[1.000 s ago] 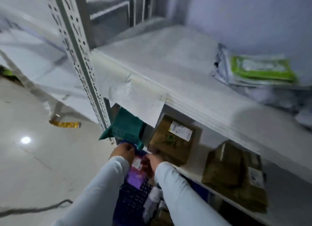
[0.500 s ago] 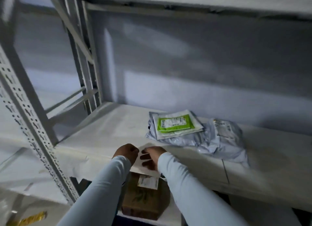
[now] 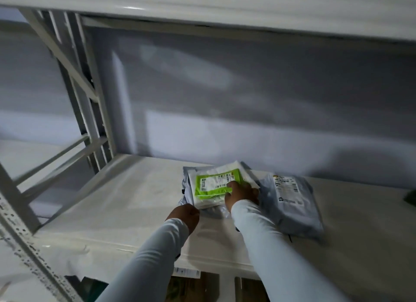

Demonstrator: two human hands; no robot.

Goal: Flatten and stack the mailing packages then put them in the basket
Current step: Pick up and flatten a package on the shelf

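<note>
A white mailing package with a green label [image 3: 213, 184] lies on top of a grey mailer [image 3: 186, 189] on the white shelf [image 3: 135, 202]. My right hand [image 3: 242, 194] rests on the green-labelled package's right part, fingers laid over it. My left hand [image 3: 185, 215] sits at the stack's near left corner with fingers curled; whether it grips the grey mailer's edge is unclear. A second, puffier grey mailer [image 3: 290, 202] with a white label lies just to the right, touching the stack. The basket is not in view.
A perforated metal upright [image 3: 24, 241] stands at the left and another shelf board [image 3: 225, 6] hangs overhead. Brown parcels [image 3: 186, 286] show on the lower shelf under the front edge. A dark object [image 3: 410, 197] peeks in at the right edge.
The view rose from the lower shelf to this shelf. Both hands moved forward from the shelf's front edge to the package stack; the right hand now lies on the green-labelled package.
</note>
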